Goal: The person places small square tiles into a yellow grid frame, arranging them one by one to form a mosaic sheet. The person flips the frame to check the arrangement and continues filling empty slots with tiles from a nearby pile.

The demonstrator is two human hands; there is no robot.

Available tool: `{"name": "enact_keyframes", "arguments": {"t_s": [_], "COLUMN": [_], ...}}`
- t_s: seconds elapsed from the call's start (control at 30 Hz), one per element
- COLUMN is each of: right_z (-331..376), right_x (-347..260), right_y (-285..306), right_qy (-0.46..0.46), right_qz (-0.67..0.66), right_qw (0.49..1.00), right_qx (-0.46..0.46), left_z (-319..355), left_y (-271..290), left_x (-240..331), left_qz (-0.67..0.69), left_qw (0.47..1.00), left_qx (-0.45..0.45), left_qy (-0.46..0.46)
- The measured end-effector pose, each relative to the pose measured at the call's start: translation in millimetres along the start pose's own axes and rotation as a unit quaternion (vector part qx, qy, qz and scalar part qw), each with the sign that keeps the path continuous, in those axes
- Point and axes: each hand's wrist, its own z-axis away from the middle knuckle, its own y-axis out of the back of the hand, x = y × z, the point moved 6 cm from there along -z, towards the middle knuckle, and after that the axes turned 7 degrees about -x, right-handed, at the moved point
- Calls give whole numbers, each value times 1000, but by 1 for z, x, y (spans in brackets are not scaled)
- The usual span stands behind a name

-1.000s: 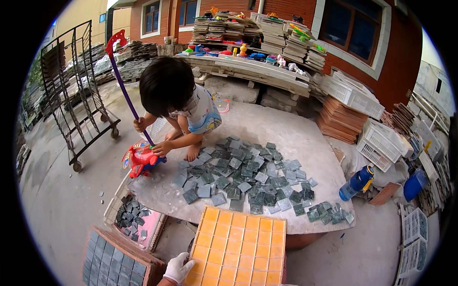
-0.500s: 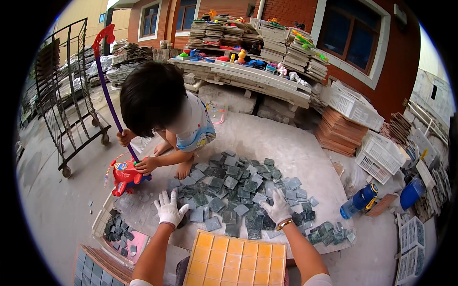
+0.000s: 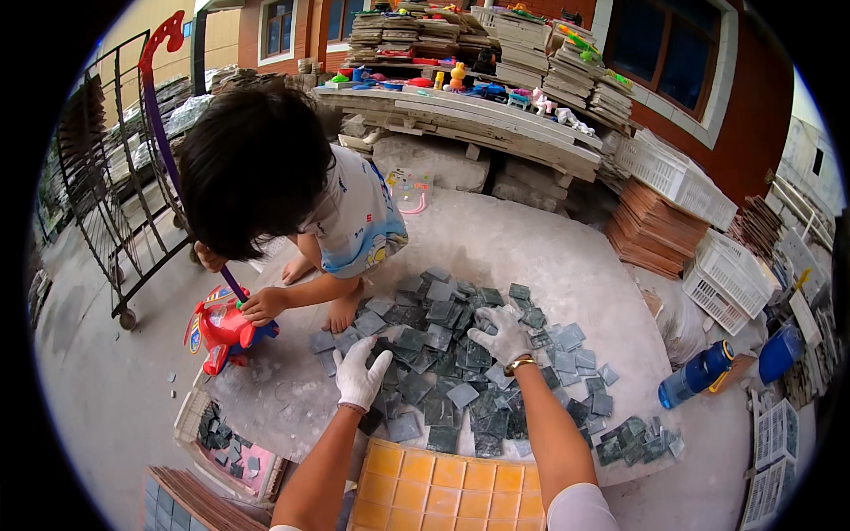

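A loose heap of small square grey-green stone tiles [image 3: 438, 336] spreads over the pale slab [image 3: 567, 239] in front of me. At its left edge, my left hand [image 3: 361, 376] in a white glove has fingers and thumb apart and no tile in it. My right hand [image 3: 501, 338], also gloved in white, rests on the heap's right part with fingers spread, gripping nothing that I can see. Closest to me, between my forearms, lies an orange gridded tray [image 3: 456, 496] with square cells; none of the visible cells holds a tile.
A barefoot person [image 3: 350, 208] bends over the heap's left side, holding a red toy plane [image 3: 232, 329] on a purple stick. A pale bin [image 3: 197, 416] with tile pieces sits left. At right stand a blue bottle [image 3: 695, 374] and white crates [image 3: 730, 274].
My left hand has moved right to the tiles' edge. My right hand has shifted farther away over the heap. The person appears closer and more bent over.
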Motion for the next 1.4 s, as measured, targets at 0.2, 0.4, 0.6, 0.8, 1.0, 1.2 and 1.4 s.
{"name": "enact_keyframes", "arguments": {"t_s": [0.2,0.4,0.6,0.8,1.0,1.2,1.4], "right_z": [68,28,9,42,87,184,263], "right_x": [-60,10,-33,-61,-65,-94,-136], "right_y": [-15,-5,-57,-45,-37,-36,-9], "right_qy": [161,-73,0,103,128,67,173], "right_qz": [-23,174,214,36,-129,-398,-166], "right_qw": [985,982,967,990,983,913,950], "right_qx": [-66,10,-137,-94,7,-57,-200], "left_z": [13,-12,-23,0,33,80,179], "left_y": [-6,-5,-39,-35,-56,-17,3], "left_x": [42,-6,29,10,32,116,112], "left_qz": [185,-291,-129,42,385,225,237], "left_qw": [965,953,979,989,900,910,870], "left_qx": [-87,-13,-94,-115,-200,-190,-335], "left_qy": [-165,-80,-129,-88,-40,-291,-272]}}
